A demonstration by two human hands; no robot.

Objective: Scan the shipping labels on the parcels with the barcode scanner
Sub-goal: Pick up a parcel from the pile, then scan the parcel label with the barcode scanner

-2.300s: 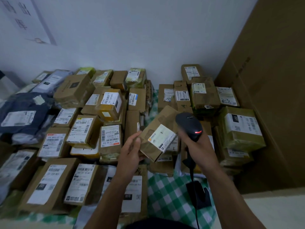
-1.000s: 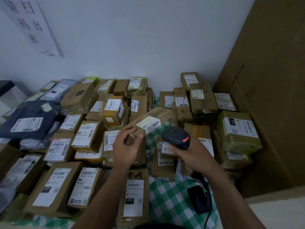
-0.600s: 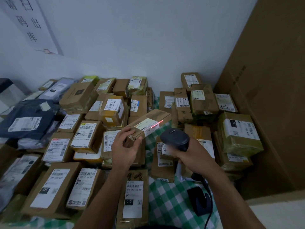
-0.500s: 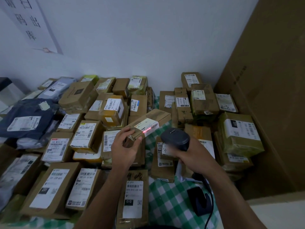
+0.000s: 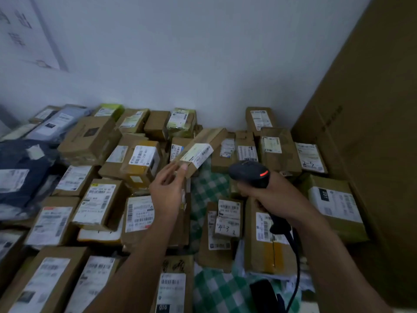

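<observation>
Pinching the near end of a long parcel [image 5: 203, 141] between thumb and fingertips, the left hand [image 5: 168, 190] holds it tilted, its far end raised toward the boxes at the back; whether that end rests on them cannot be told. Half a second ago the same hand was wrapped more fully round the near end, and the parcel sat lower and closer. Its shipping label [image 5: 198, 155] faces up and to the right; a red scan line crossed it half a second ago. The right hand [image 5: 274, 196] is curled tight round the grip of the barcode scanner [image 5: 249, 175], which points toward the label from just beside it, apart from the parcel. A red lamp [image 5: 264, 173] glows on the scanner's head, where it was dark half a second ago. From the grip a cable [image 5: 296, 256] drops toward a black stand [image 5: 264, 297] near the bottom edge. Around both hands lie many parcels [image 5: 99, 199] with labels up, crowded on a green checked cloth [image 5: 207, 186]. A tall cardboard sheet [image 5: 372, 109] leans at the right.
</observation>
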